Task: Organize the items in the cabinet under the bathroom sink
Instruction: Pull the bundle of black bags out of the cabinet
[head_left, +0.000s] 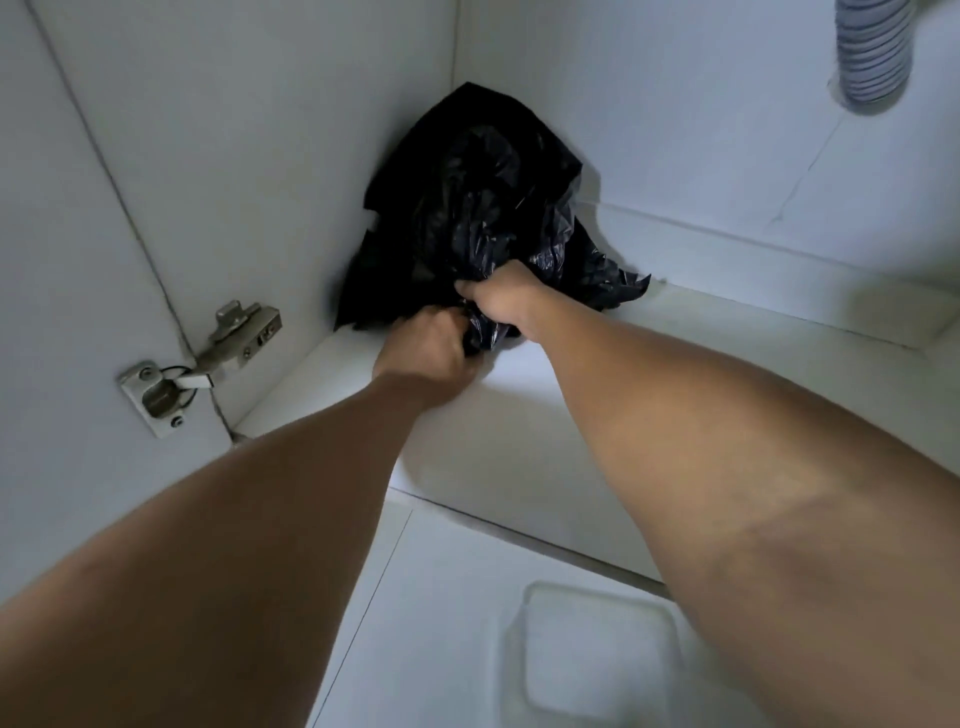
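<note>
A crumpled black plastic bag (467, 208) stands in the back left corner of the white cabinet, leaning against the side wall. Both my arms reach in to it. My left hand (426, 348) grips the bag's lower front edge, fingers curled into the plastic. My right hand (493, 301) grips the bunched plastic just to the right and slightly higher. The two hands almost touch. What the bag holds is hidden.
The white cabinet floor (675, 332) stretches to the right of the bag. A metal door hinge (208, 358) is fixed on the left wall. A ribbed grey drain hose (872, 52) hangs at the top right. A white square lid or tray (597, 649) lies on the floor below.
</note>
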